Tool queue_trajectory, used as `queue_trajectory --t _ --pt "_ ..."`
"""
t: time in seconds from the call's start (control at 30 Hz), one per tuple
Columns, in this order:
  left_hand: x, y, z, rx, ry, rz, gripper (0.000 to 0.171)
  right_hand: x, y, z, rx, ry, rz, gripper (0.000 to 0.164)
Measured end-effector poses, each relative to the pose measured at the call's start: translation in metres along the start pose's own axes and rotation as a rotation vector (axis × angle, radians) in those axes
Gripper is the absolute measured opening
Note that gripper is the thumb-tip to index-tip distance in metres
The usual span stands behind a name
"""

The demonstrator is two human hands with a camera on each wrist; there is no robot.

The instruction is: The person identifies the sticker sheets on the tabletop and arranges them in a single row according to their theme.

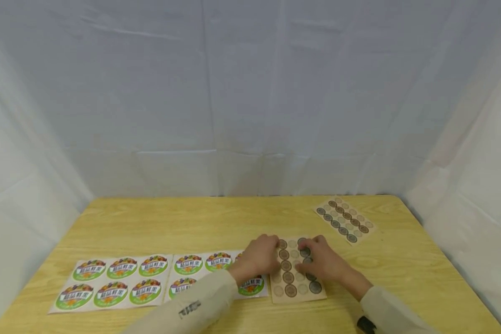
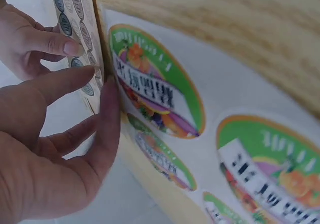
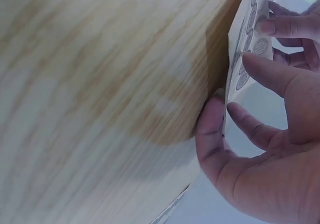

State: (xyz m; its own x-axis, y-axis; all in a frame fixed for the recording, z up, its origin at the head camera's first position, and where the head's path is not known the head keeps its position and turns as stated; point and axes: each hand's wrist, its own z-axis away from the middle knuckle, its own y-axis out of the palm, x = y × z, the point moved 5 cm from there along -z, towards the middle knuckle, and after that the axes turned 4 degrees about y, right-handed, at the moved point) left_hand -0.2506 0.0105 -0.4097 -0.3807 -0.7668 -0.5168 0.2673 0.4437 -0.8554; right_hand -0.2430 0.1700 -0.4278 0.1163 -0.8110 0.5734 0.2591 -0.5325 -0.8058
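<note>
A tan sheet of small round stickers (image 1: 301, 278), in dark and pale columns, lies before me at the right of centre. My left hand (image 1: 259, 255) pinches its left edge, with the thumb on the face and a finger (image 2: 109, 101) at the edge. On the opposite side my right hand (image 1: 327, 263) pinches the right edge; one finger (image 3: 210, 129) is behind the sheet and the thumb in front. That edge stands raised off the table in the right wrist view. Beneath the left forearm lies a white sheet of colourful fruit stickers (image 1: 188, 264), partly covered.
Another white sheet of fruit stickers (image 1: 112, 279) adjoins it on the left. A second tan sticker sheet (image 1: 345, 219) lies slanted at the back right of the wooden table (image 1: 183, 218). White cloth (image 1: 250, 116) hangs behind and on both sides.
</note>
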Motion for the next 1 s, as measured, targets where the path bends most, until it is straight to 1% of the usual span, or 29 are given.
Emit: queue_trajectory --t 0.03,0.13,0.2,0.3,0.37,0.47,0.73,0.87,0.93,1.0 --pt "-0.001 0.000 0.001 0.004 -0.003 -0.022 0.032 0.000 0.000 0.000 -0.004 0.001 0.007 0.037" --pt "-0.003 0.000 0.001 0.006 -0.022 -0.127 0.029 -0.001 0.001 0.002 -0.017 0.005 0.050 0.038" --pt "-0.004 -0.001 0.001 0.007 -0.040 -0.188 0.025 -0.001 0.000 0.003 -0.032 0.012 0.103 0.039" --pt "-0.003 -0.002 0.001 0.009 -0.056 -0.251 0.022 -0.001 -0.002 0.006 -0.042 0.018 0.172 0.041" --pt "-0.002 -0.002 0.001 0.013 -0.061 -0.257 0.023 0.000 -0.004 0.007 -0.038 0.014 0.193 0.042" --pt "-0.001 -0.003 0.000 0.020 -0.058 -0.266 0.025 0.001 -0.004 0.008 -0.018 -0.002 0.194 0.045" --pt "0.001 -0.005 0.000 0.022 -0.032 -0.273 0.026 -0.002 -0.003 0.007 0.010 -0.053 0.192 0.047" --pt "0.003 -0.004 0.002 0.017 -0.018 -0.264 0.026 -0.006 -0.003 0.005 0.046 -0.092 0.153 0.047" --pt "0.005 -0.004 0.002 0.011 -0.012 -0.251 0.028 -0.009 -0.005 0.005 0.068 -0.115 0.114 0.049" --pt "0.005 -0.005 0.003 -0.014 -0.002 -0.225 0.031 -0.012 -0.010 0.006 0.095 -0.135 0.061 0.055"
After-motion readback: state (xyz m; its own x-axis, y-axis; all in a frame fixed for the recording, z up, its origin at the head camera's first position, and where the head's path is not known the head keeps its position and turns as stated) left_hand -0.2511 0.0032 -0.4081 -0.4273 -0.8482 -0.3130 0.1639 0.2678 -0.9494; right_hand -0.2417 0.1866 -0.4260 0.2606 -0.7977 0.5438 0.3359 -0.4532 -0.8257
